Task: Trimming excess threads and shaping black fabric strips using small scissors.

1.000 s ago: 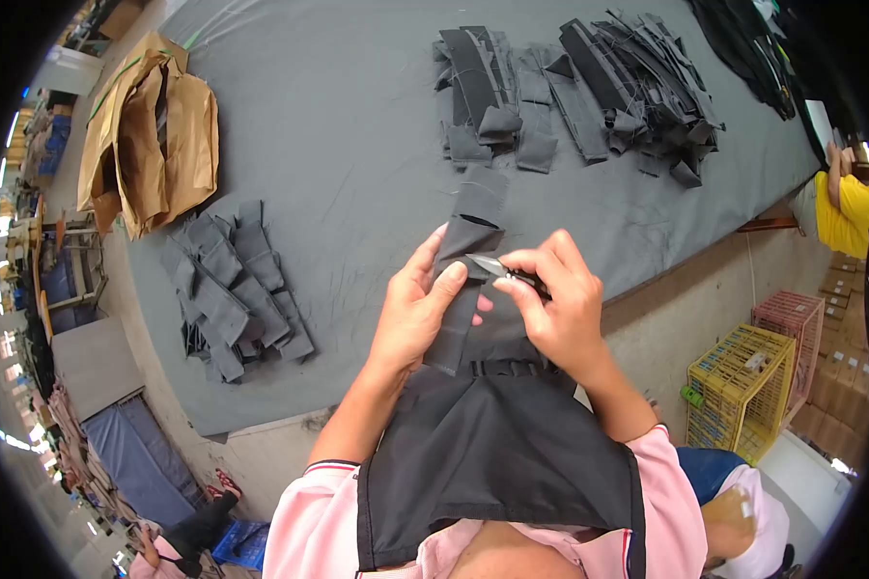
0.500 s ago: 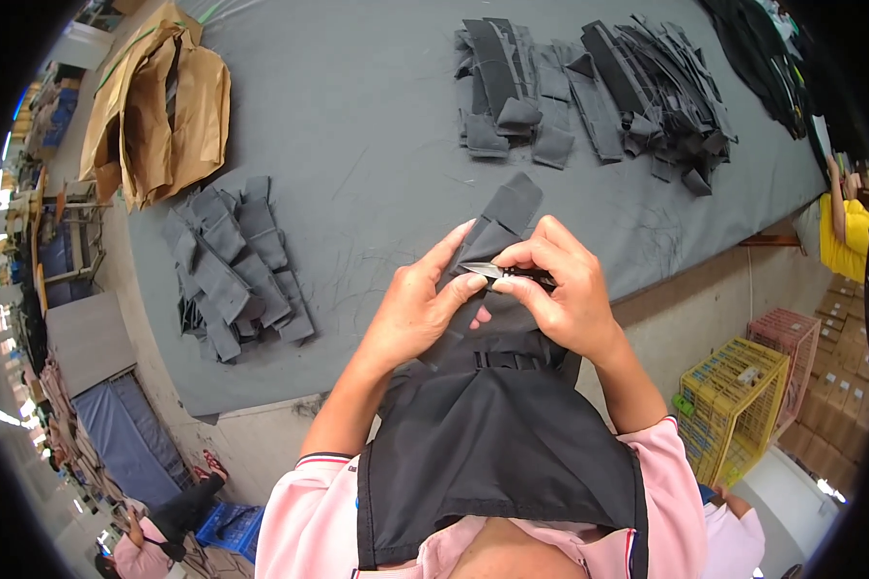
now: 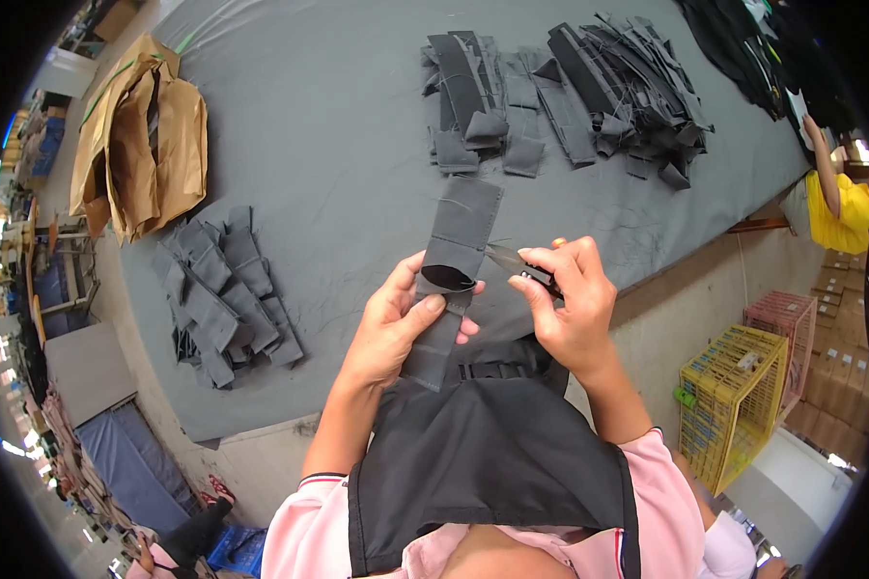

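Observation:
My left hand (image 3: 384,338) grips a dark grey fabric strip (image 3: 464,214) with the thumb in front and fingers behind. The strip stands up away from me, and a rounded pocket-like opening (image 3: 448,279) gapes near its middle. Loose threads show on its face. Just right of the strip, my right hand (image 3: 581,314) is closed round small thread snips (image 3: 508,259). Their pointed metal blades aim left at the strip's edge; whether they touch it I cannot tell. A black apron with a buckle (image 3: 492,371) lies below my hands.
Similar strips lie in a pile (image 3: 224,294) at left and in heaps (image 3: 637,96) at the far right of the grey-covered table (image 3: 328,145). A brown paper bag (image 3: 179,159) stands far left. Yellow and pink crates (image 3: 734,396) are on the right, near a person in yellow (image 3: 840,207).
The snips have moved right, off the strip's middle to beside its edge. My left hand has turned the strip more upright, and its opening now shows. The whole view has shifted slightly.

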### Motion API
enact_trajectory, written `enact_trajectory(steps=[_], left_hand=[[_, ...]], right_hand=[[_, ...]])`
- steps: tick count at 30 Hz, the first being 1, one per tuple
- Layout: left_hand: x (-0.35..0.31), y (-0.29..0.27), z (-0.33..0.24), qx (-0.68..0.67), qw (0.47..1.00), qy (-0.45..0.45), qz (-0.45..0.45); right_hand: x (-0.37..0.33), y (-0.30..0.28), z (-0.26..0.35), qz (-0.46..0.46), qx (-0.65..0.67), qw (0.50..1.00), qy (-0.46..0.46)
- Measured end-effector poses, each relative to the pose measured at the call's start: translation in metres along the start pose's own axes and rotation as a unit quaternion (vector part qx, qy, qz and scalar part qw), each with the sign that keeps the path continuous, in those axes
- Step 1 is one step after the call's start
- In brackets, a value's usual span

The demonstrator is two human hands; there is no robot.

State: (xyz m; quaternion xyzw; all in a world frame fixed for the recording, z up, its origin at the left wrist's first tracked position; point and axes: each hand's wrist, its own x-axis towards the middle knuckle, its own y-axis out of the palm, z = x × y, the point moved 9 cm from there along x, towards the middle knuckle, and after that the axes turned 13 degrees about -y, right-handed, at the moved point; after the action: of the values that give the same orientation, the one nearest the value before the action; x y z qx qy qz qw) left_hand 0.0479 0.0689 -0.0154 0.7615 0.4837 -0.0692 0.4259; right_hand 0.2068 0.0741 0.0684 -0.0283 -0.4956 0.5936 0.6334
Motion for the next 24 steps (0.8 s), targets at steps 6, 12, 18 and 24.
enact_trajectory(steps=[6, 12, 18, 24], left_hand=[[0.001, 0.000, 0.004, -0.007, 1.000, -0.004, 0.006], [0.000, 0.000, 0.006, -0.017, 1.000, -0.012, 0.009], [0.001, 0.000, 0.006, -0.021, 1.000, -0.013, -0.004], [0.003, 0.001, 0.008, -0.017, 1.000, -0.011, -0.006]], right_hand=[[0.004, 0.003, 0.007, 0.009, -0.041, 0.998, -0.040], [0.004, 0.007, 0.017, 0.038, -0.093, 0.990, -0.103], [0.009, 0.006, 0.021, 0.033, -0.106, 0.983, -0.148], [0.004, 0.008, 0.010, 0.036, -0.058, 0.994, -0.082]])
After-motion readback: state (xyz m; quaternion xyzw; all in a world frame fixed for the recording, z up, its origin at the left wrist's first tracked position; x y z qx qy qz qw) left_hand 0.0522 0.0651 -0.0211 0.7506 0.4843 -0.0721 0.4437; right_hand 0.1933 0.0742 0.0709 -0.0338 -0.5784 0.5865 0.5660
